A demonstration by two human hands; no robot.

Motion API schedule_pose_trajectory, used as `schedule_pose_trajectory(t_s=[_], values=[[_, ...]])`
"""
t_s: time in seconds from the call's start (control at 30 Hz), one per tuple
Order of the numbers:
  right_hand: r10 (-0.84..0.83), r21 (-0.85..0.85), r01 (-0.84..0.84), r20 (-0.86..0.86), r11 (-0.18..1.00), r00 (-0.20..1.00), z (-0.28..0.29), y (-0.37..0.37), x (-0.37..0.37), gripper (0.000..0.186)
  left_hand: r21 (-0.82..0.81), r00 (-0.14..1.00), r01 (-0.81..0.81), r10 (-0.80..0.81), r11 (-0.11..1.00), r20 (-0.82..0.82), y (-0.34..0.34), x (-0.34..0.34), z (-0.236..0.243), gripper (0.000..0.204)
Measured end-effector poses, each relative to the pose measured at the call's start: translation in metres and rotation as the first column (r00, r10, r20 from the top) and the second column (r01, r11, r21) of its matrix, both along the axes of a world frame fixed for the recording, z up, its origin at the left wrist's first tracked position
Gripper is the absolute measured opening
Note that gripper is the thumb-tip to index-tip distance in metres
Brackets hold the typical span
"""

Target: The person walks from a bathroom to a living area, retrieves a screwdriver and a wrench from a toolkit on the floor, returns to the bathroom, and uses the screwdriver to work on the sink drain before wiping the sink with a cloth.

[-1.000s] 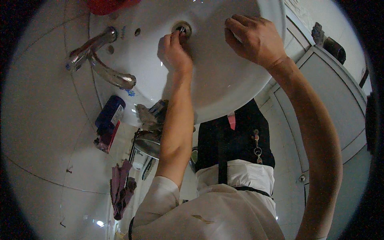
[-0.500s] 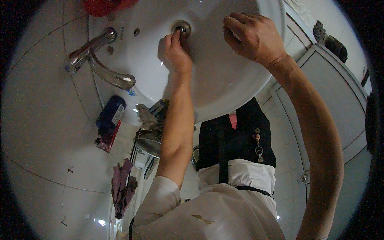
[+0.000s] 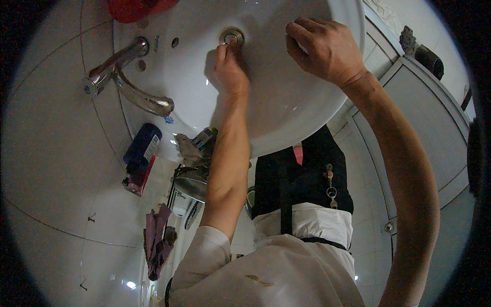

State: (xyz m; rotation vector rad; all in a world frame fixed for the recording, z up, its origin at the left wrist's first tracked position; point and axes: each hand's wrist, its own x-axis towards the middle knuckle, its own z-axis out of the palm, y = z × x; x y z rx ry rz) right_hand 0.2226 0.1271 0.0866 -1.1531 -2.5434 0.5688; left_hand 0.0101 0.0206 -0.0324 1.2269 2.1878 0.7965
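Both hands are over a white washbasin point(image 3: 286, 112). My left hand point(image 3: 232, 69) reaches down to the basin's bottom, its thumb and fingers pinched at the near edge of the round metal drain stopper point(image 3: 231, 37). The stopper sits within the drain ring, partly covered by the fingertips. Above the right side of the bowl, my right hand point(image 3: 325, 48) is closed with curled fingers. Its fingertips are turned away, but white basin shows through the gap by the thumb and no object is visible in it.
A chrome faucet point(image 3: 143, 97) stands on the basin's left rim. Beyond it is a red object point(image 3: 140, 7). A dark blue bottle point(image 3: 143, 143) and a grey cloth point(image 3: 192, 148) lie near the front left rim. A purple cloth point(image 3: 157, 240) hangs lower left; a grey cabinet point(image 3: 409, 117) stands right.
My left hand has drawn slightly back toward me and right, showing more of the stopper's top, which now looks flatter in the drain. My right hand has stayed in place.
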Motion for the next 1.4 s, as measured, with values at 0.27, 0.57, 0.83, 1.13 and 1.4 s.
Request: schedule_pose_trajectory(t_s=[0.27,0.57,0.83,1.13,1.4], values=[[0.058,0.02,-0.058,0.0,0.998,0.998,0.015,0.006,-0.013,0.012,0.021,0.984,-0.054,0.049,0.998,0.172,-0.018,-0.014,-0.042,0.029],[0.058,0.018,-0.059,0.039,0.998,0.998,0.016,0.005,-0.006,0.012,-0.035,0.981,-0.099,0.103,0.994,0.166,0.0,0.003,0.008,0.033],[0.046,0.022,-0.047,0.035,0.999,0.998,0.014,0.005,-0.008,0.01,-0.087,0.953,-0.156,0.173,0.984,0.247,0.001,-0.001,0.002,0.029],[0.033,0.012,-0.033,0.039,0.999,0.999,0.016,0.006,-0.009,0.009,-0.175,0.991,0.104,-0.116,0.979,-0.063,-0.004,0.004,0.029,0.037],[0.039,-0.014,-0.039,0.029,0.999,0.999,0.016,0.006,-0.009,0.011,-0.058,0.972,0.19,-0.196,0.98,-0.131,-0.013,0.001,0.016,0.035]])
